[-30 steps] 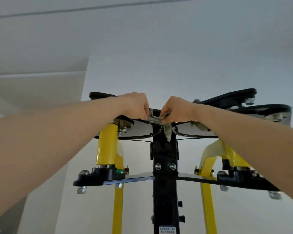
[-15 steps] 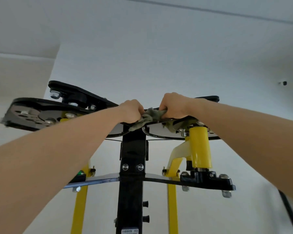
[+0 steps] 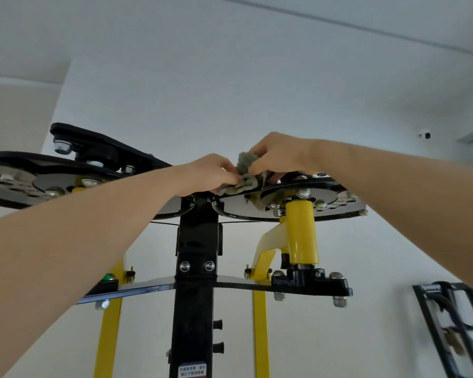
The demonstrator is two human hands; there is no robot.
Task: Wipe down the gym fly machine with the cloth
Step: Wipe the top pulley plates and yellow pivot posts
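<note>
The fly machine rises in front of me: a black centre post [image 3: 198, 268], yellow arms [image 3: 302, 236] and two black cam plates at the top. A grey-green cloth [image 3: 242, 175] lies bunched on the inner edge of the right cam plate [image 3: 292, 205], above the post. My left hand [image 3: 208, 174] grips the cloth's left end with curled fingers. My right hand [image 3: 279, 154] pinches the cloth's raised upper part. Both arms reach upward from below.
The left cam plate [image 3: 25, 181] with bolts juts out at the left. A black cross plate [image 3: 243, 283] with bolts spans the post lower down. A black rack [image 3: 453, 326] stands at the right by the white wall. A small camera [image 3: 424, 135] is mounted high up.
My right hand has lifted part of the cloth upward, and the cloth now sits bunched on the right cam plate's edge. The view has shifted slightly.
</note>
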